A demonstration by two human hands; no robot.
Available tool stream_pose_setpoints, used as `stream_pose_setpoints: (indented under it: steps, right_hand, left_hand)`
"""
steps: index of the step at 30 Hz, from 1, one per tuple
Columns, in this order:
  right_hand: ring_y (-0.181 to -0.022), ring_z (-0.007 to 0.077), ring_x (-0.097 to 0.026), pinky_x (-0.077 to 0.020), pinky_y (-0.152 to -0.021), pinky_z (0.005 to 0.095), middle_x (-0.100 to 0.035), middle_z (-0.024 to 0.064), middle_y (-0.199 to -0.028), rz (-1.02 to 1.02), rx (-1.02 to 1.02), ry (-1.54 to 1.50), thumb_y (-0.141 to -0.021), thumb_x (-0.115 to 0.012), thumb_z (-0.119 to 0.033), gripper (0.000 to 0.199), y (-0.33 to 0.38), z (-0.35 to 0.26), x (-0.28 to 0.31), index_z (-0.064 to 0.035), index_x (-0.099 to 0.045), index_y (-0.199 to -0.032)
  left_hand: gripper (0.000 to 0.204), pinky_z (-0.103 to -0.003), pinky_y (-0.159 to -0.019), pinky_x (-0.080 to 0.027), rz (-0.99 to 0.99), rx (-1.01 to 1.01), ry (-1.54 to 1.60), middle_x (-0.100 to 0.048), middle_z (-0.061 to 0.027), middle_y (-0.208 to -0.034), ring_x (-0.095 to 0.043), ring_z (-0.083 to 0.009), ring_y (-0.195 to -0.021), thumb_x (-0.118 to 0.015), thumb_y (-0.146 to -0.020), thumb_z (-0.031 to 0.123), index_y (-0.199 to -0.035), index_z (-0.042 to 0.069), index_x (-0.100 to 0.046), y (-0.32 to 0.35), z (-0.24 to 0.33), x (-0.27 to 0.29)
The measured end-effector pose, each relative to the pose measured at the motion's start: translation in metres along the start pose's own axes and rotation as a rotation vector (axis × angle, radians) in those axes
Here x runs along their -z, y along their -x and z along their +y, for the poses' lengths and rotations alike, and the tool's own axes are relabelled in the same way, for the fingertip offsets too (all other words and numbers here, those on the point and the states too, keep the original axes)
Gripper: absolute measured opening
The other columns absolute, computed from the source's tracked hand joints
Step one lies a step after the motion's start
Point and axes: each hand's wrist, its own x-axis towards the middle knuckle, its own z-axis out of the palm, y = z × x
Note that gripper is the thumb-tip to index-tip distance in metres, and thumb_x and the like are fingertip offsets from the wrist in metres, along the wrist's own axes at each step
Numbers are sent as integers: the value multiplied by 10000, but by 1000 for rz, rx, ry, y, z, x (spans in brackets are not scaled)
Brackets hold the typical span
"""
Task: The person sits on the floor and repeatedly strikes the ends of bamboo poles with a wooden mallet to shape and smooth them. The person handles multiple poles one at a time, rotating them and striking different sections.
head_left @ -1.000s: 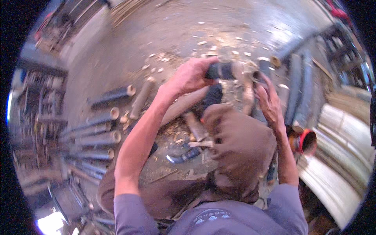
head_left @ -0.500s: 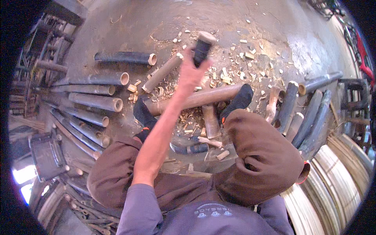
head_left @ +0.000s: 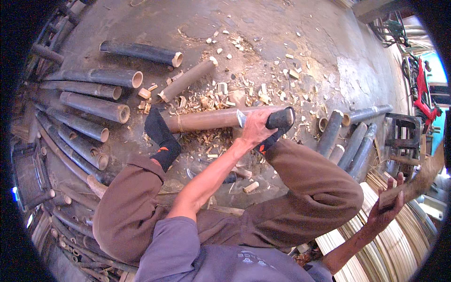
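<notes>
Our left hand (head_left: 256,128) has dropped from raised onto the bamboo pole (head_left: 206,120), grip clenched around it; right hand (head_left: 387,207) grasps a wooden stick (head_left: 413,185).

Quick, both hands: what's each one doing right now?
Left hand: closed on the bamboo pole.
Right hand: closed on a wooden piece.

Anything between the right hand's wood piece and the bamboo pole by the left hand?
Yes: the bent right leg lies between right hand with its wooden piece and the bamboo pole; left hand and a socked foot cover the pole's end.
</notes>
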Motion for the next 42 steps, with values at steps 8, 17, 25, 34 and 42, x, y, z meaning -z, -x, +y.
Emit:
stream_pose_setpoints:
  steps: [8, 17, 25, 34, 42]
  right_hand:
    - [-781, 149, -498, -469, -650, 295, -504, 83, -991, -233, -39, -333, -902, -559, -171, 390, 41, 16, -14, -3, -441, -1233]
    - [-801, 164, -537, -497, -635, 307, -551, 105, -1052, -239, -70, -112, -946, -537, -119, 335, 56, 40, -16, 23, -452, -1238]
    - [-725, 173, -565, -518, -583, 304, -556, 121, -958, -69, 37, -2, -858, -616, -115, 404, 57, 39, -34, 39, -444, -1189]
    - [-786, 176, -512, -456, -723, 322, -553, 93, -1009, -184, 81, -152, -889, -600, -121, 344, 36, 31, -17, 5, -468, -1181]
    - [-893, 244, -579, -489, -841, 372, -567, 121, -995, -114, 39, 423, -856, -614, -25, 372, 122, 225, -112, -1, -439, -1183]
  left_hand:
    - [541, -453, -842, -490, -9, -37, 51, -669, -136, -1008, -631, -355, -953, -821, -607, 184, -1099, 90, -616, 2, -21, -3]
    - [476, -402, -799, -524, 15, -31, 23, -662, -169, -956, -648, -352, -910, -818, -625, 114, -1047, 40, -611, 4, -32, -6]
    - [458, -376, -750, -524, 28, -41, 196, -656, -164, -917, -656, -335, -853, -801, -642, 76, -1052, 40, -600, -3, -21, 4]
    - [458, -377, -729, -520, -58, 206, 172, -665, -164, -912, -671, -256, -849, -794, -673, 119, -1072, 31, -587, -6, -23, 9]
    - [460, -396, -733, -522, -146, 249, 83, -671, -180, -897, -671, -337, -855, -775, -687, 196, -1082, 50, -590, -22, -2, 13]
